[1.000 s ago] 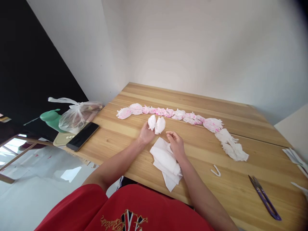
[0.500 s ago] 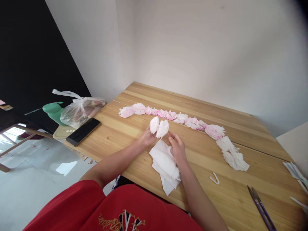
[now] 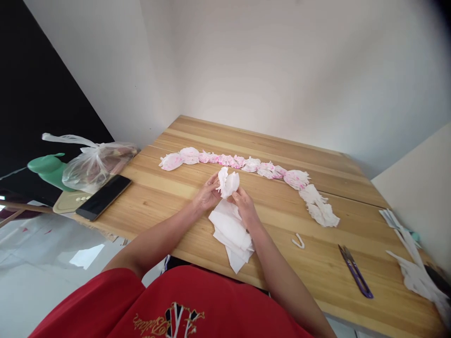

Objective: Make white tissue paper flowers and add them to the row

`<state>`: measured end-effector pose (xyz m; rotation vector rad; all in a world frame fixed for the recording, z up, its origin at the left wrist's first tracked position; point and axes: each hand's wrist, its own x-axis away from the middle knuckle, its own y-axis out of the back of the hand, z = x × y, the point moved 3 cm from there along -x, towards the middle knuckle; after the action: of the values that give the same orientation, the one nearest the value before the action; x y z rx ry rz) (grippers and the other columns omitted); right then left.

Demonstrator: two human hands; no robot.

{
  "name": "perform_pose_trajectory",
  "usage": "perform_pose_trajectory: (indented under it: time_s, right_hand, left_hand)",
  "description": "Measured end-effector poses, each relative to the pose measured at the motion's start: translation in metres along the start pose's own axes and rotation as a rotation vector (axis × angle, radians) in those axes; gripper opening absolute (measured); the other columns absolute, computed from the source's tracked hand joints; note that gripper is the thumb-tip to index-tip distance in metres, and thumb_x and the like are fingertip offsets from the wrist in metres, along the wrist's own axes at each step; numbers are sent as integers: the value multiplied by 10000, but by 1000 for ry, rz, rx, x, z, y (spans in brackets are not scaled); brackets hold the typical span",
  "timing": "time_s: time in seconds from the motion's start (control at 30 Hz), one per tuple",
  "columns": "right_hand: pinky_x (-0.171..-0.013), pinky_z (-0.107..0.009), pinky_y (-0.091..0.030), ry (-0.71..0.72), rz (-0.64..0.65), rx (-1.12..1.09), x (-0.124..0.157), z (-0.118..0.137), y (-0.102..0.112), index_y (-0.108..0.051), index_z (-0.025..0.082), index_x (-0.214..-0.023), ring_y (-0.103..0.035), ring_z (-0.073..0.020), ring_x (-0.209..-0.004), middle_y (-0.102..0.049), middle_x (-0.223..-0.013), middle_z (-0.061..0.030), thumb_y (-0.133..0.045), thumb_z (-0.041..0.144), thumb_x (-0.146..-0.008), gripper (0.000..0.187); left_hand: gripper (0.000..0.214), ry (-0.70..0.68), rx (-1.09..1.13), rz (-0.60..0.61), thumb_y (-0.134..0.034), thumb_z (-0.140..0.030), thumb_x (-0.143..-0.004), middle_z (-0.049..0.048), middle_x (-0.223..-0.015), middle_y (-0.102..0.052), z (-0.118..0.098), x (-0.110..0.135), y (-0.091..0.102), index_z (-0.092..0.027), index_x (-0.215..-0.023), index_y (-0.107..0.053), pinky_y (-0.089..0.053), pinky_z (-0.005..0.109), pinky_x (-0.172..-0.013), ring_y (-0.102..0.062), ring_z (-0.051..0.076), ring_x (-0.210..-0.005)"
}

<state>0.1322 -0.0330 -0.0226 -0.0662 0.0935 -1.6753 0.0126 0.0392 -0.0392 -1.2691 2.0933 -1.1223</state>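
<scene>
A white tissue paper flower [image 3: 229, 183] is held up between my two hands over the wooden table. My left hand [image 3: 208, 191] grips its left side, fingers closed behind it. On the right, my right hand [image 3: 244, 203] pinches the flower's lower edge with thumb and fingers. Beneath the hands lies a loose stack of white tissue sheets [image 3: 230, 230], partly covered by my right forearm. Behind the flower, a curved row of pink and white tissue flowers [image 3: 232, 161] stretches across the table.
On the left are a black phone [image 3: 104, 197], a tied plastic bag [image 3: 98, 164] and a green bottle [image 3: 47, 166]. To the right lie a bent white strip [image 3: 298, 241], purple-handled thread snips [image 3: 355, 272] and white strips [image 3: 412, 272]. A wall rises behind the table [image 3: 158, 216].
My right hand has come up and taken hold of the flower, which has turned from two side-by-side puffs to a ruffled shape. The view has shifted, so the table items appear further left.
</scene>
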Motion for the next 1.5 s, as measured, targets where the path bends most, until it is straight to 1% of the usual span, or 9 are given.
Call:
perform_pose_trajectory:
  time_s: [0.23, 0.4, 0.67, 0.87, 1.0, 1.17, 1.27, 1.37, 1.5]
  right_hand:
    - [-634, -263, -458, -51, -236, -41, -5, -9, 9, -661, 200, -861, -576, -148, -695, -677, -811, -10, -684, 441, -688, 298]
    - [-585, -254, -425, 16, -332, 90, -6, 0, 25, -649, 203, -765, -522, -128, -596, -618, -659, 27, -642, 437, -719, 238]
    - [-703, -293, -487, 162, -312, 253, -2, 13, 29, -648, 205, -1077, -630, -183, -798, -708, -962, -47, -572, 405, -796, 353]
    - [-809, -332, -491, 260, -259, 336, 10, 28, 18, -615, 226, -1176, -647, -203, -904, -705, -1029, -56, -548, 381, -853, 365]
    - [-918, -358, -458, 285, -222, 310, 12, 32, 18, -509, 237, -1326, -627, -214, -1009, -686, -1088, -66, -486, 459, -899, 481]
    - [-961, -366, -450, 225, -153, 286, 5, 21, 18, -376, 242, -1430, -506, -258, -1237, -465, -1438, -101, -644, 528, -776, 763]
    - [-964, -366, -447, 186, -142, 351, 2, 12, 17, -378, 268, -1424, -483, -261, -1257, -407, -1484, -87, -750, 461, -687, 847]
    - [-945, -373, -454, 179, -147, 382, 1, 7, 16, -500, 252, -1317, -559, -244, -1142, -551, -1342, -89, -765, 405, -672, 714]
    - [-856, -352, -478, 225, -224, 401, 1, 9, 19, -673, 210, -947, -622, -215, -918, -683, -990, -61, -687, 415, -745, 289]
  left_hand:
    - [570, -131, -410, 44, -782, -147, -658, 67, -1087, -659, 6, 3, -6, -180, -1193, -587, -479, 239, -789, -626, 147, -933]
    - [536, -152, -586, 85, -716, -203, -733, 85, -1124, -670, 8, 6, -9, -180, -1247, -568, -498, 260, -817, -638, 175, -972]
    - [320, -130, -712, 139, -686, -232, -734, 58, -972, -707, 13, 4, -4, -156, -1042, -648, -512, 261, -754, -655, 159, -820]
    - [319, -186, -705, 33, -762, -243, -649, 46, -932, -712, 11, 5, -3, -151, -938, -663, -505, 274, -769, -648, 165, -824]
    - [323, -205, -632, -48, -806, -268, -593, 41, -874, -717, 4, 7, -7, -139, -860, -678, -508, 299, -782, -645, 170, -792]
    - [290, -182, -622, -133, -817, -289, -574, 42, -788, -716, -3, 10, -9, -132, -776, -681, -503, 294, -733, -632, 165, -719]
    - [307, -176, -634, -109, -817, -279, -581, 57, -841, -726, -1, 12, -9, -135, -823, -694, -495, 291, -756, -641, 180, -776]
    - [391, -169, -605, -61, -833, -273, -566, 63, -932, -730, 5, 13, -9, -145, -910, -700, -490, 288, -787, -647, 191, -838]
    - [435, -125, -577, -59, -853, -265, -546, 47, -928, -728, 11, 14, -9, -149, -933, -692, -493, 276, -773, -647, 176, -826]
